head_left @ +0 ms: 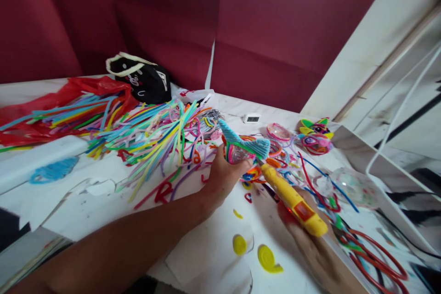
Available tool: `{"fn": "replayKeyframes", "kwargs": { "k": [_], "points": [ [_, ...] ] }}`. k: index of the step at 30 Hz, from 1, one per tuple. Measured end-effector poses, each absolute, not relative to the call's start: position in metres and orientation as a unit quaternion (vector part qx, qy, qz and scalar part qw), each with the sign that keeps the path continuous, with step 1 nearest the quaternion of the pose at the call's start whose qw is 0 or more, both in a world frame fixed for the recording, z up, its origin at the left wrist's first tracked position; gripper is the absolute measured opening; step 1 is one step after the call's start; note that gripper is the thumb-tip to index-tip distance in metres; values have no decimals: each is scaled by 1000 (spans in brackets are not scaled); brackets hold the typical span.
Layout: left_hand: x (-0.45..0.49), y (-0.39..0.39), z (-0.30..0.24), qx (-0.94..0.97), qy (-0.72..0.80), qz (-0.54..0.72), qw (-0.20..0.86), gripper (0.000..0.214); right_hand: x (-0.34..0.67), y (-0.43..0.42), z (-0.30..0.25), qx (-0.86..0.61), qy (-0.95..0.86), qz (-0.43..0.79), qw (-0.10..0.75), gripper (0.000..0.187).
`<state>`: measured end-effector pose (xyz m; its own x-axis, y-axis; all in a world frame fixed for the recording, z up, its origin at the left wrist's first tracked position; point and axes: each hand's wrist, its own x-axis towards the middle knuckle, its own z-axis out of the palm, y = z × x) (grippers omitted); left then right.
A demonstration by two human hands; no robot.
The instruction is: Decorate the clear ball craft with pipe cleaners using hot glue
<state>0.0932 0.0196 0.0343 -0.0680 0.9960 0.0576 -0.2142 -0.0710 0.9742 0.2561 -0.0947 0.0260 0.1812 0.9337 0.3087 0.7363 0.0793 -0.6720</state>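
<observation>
Red plastic forms the bag [98,86] at the left of the frame, and many pipe cleaners in blue, yellow, green and orange spill from it, too tangled for me to count. Behind it, upper left, stands one black bag [146,83] with a pale handle; I cannot see inside it. A second heap of pipe cleaners [161,131] lies loose left of centre.

At the centre, my left hand [223,172] is closed around one light-blue fuzzy piece [237,139] and the pink-rimmed clear shape below it. My right hand [298,239], lower right, grips one yellow glue gun [292,200], its nozzle pointing up and left at the right end of the fuzzy piece; whether they touch, I cannot tell.

Farther right I make out one large clear dome [354,188] with coloured specks; I cannot tell whether they are inside it. Three yellow pieces [266,258] lie at lower centre: two flat coils and one small sliver. I count one blue fuzzy oval [54,170] at left, one small white digital display [252,118] above centre, and red looped handles [379,248] at lower right.
</observation>
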Motion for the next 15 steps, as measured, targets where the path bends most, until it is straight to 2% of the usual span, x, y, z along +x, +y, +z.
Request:
{"fn": "replayKeyframes", "kwargs": {
  "k": [15],
  "points": [
    [93, 19, 35, 444, 435, 580, 526, 44, 251, -100, 30, -673, -610, 148, 391, 29]
  ]
}}
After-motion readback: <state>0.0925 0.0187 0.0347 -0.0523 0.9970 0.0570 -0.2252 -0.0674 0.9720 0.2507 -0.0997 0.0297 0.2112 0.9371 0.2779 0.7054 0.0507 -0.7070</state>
